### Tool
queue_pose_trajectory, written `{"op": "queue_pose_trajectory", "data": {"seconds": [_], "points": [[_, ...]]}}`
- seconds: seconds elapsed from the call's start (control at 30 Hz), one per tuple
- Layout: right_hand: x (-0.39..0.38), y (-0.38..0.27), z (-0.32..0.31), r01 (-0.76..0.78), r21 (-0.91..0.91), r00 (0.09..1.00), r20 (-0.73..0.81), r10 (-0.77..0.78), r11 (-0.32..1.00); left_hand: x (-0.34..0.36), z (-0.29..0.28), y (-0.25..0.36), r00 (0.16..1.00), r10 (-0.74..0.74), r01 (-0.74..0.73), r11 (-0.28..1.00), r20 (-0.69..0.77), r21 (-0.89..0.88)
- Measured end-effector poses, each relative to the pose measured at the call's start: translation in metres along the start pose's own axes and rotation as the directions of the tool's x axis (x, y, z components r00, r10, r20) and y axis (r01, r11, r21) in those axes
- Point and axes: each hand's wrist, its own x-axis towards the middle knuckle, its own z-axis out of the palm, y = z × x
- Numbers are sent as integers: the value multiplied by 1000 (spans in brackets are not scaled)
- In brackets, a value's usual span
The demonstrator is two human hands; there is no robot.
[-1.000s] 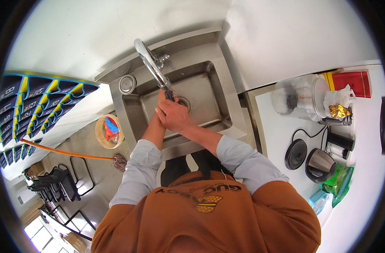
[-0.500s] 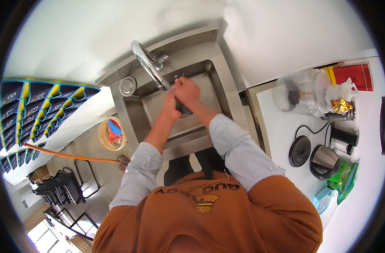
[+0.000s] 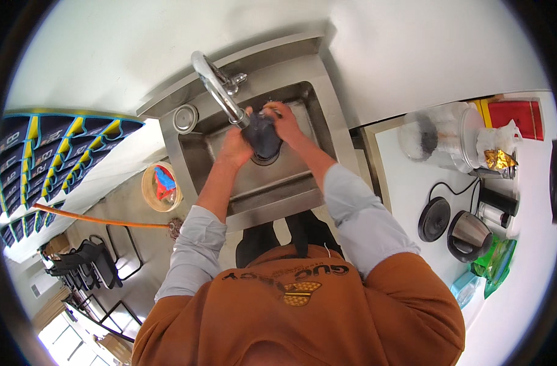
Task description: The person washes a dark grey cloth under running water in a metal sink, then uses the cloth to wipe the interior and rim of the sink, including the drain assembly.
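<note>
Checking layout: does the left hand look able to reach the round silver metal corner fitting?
Probably yes: nothing visible blocks the left hand from the fitting, though it holds dark grey cloth-like material.

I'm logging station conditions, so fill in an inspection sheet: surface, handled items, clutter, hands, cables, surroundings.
Surface: steel sink, with a curved faucet reaching over it.
Handled items: dark cloth, held over the sink.
Clutter: kettle, round black base, clear jar and green bag on the white counter at right.
Hands: left hand and right hand both grip the cloth, one each side.
Cables: black cord beside the base.
Surroundings: bin, orange-handled mop and black chairs at left.
</note>
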Motion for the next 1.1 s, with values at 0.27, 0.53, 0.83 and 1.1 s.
{"op": "queue_pose_trajectory", "data": {"seconds": [0.27,0.53,0.83,1.1], "points": [[-60,1,-27,-618,249,745,488,455,745,6,-23,28,891,326,-184,895,-316,406],[-53,1,45,183,-184,982,85,-170,966,20,-75,-31,968,29,26,976,-248,215],[-19,-47,44,-51,-619,992,-120,-31,784,0,2,-42,962,-143,145,989,-231,-4],[-26,-44,46,2,-696,997,61,56,718,-12,-3,-27,969,-27,114,929,-245,351]]}}
